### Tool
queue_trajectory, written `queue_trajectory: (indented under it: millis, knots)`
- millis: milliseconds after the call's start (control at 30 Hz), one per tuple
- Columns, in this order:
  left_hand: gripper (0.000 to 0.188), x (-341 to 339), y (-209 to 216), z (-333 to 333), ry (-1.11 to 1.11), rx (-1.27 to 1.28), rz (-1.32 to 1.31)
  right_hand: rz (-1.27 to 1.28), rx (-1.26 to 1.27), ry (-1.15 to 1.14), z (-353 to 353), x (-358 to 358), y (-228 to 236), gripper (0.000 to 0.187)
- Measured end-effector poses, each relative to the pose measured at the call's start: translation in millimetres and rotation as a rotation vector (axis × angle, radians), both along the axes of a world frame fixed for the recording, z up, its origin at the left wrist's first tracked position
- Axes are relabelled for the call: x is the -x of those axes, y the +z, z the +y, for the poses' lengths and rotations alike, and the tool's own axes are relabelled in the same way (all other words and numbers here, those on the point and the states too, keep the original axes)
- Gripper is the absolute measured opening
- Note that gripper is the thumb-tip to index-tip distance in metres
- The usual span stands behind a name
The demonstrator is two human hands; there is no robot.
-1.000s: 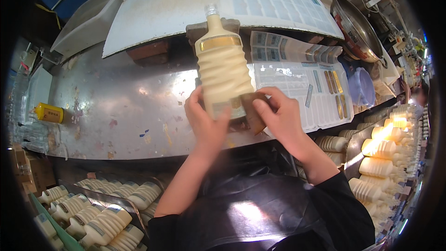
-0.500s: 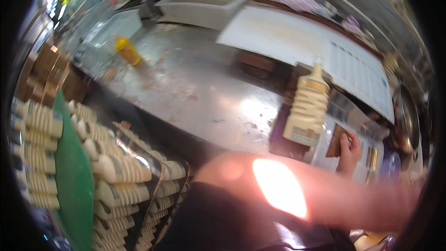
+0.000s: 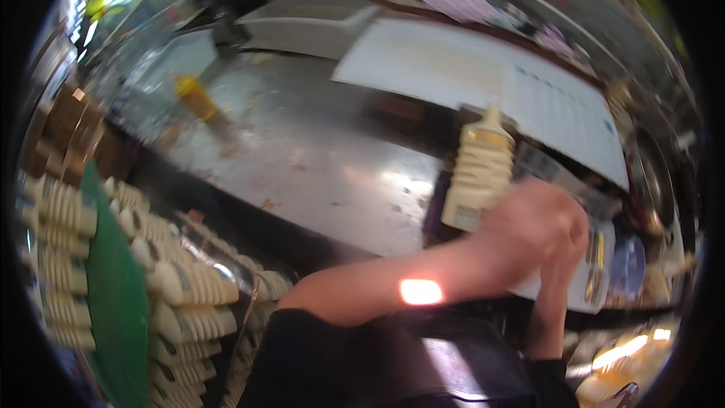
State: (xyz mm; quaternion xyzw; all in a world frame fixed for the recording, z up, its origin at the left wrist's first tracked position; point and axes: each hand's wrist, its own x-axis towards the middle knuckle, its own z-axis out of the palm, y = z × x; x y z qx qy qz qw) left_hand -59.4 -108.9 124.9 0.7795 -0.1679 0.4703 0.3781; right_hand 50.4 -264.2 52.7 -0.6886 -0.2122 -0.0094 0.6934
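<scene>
My left forearm crosses from the lower left, and my left hand (image 3: 529, 215) is brought over to my right hand (image 3: 572, 236). The left hand is smeared by motion, so its fingers cannot be made out. Curled and partly covered by the left, the right hand looks closed; whatever it holds is hidden. Just left of both hands a cream ribbed bottle (image 3: 480, 170) with a pointed nozzle stands upright, its lower right side overlapped by the left hand. A light panel or tray (image 3: 585, 287) with yellow and dark strips lies beyond the right wrist.
A metal worktop (image 3: 302, 174) carries a yellow bottle (image 3: 195, 97) and a pale plastic tub (image 3: 310, 30). Behind the cream bottle lies a white board (image 3: 430, 60). Many cream bottles (image 3: 192, 279) are stacked at lower left beside a green sheet (image 3: 117, 295). More pale items (image 3: 619, 363) sit at lower right.
My left hand has swung back from the far right and now meets my right hand. The brown flat piece seen in the right hand earlier is now hidden. The view has shifted slightly.
</scene>
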Motion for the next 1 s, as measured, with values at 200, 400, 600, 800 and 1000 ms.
queue_trajectory:
  millis: [200, 400, 600, 800, 1000]
  knots:
    - [0.057, 49.3, -87.4, 37.9, 0.593, 0.257, 0.424, -0.005, 0.246, 0.094, 17.4, 43.7, 15.0, 0.025]
    - [0.062, 29.1, -136.5, 16.3, 0.526, 0.473, 0.532, -0.217, 0.540, 0.202, 20.0, 61.7, -3.9, 0.027]
    - [0.050, 29.1, -153.1, 25.1, 0.328, 0.680, 0.438, 0.298, 0.273, 0.148, 1.3, 35.6, -53.5, 0.022]
    - [0.051, 41.4, -155.3, 36.0, 0.308, 0.737, 0.487, 0.559, -0.038, 0.190, 1.1, 7.4, -30.6, 0.022]
    - [0.063, 30.8, -141.5, 26.1, 0.514, 0.442, 0.575, 0.287, 0.334, 0.393, 31.2, 22.3, -28.3, 0.043]
